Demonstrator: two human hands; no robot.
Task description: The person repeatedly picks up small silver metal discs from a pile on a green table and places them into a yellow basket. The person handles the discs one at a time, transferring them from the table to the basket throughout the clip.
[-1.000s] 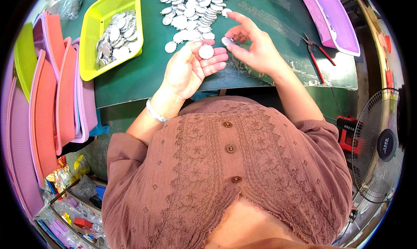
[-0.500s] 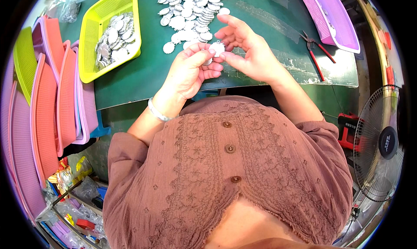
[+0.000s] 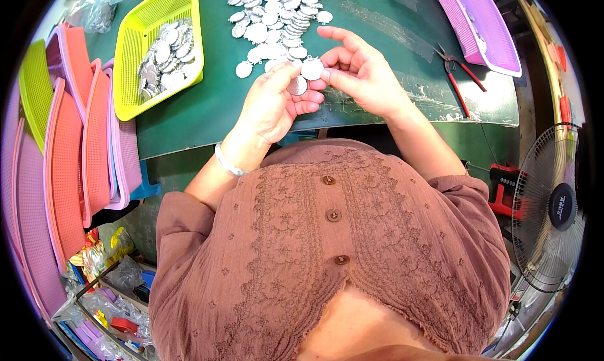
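Disc in left hand: we see only one edge of the silver disc; the fingers hide the rest.
Disc pile: its far end runs off the top edge.
Purple tray: cut off at the top.
Yellow basket: discs inside too small to tell apart.

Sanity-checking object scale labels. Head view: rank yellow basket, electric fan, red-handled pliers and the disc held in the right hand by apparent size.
1. Yellow basket and electric fan: look alike in extent, and the fisheye rim bends both, so unranked.
2. Red-handled pliers.
3. Silver disc, pinched in the right hand.
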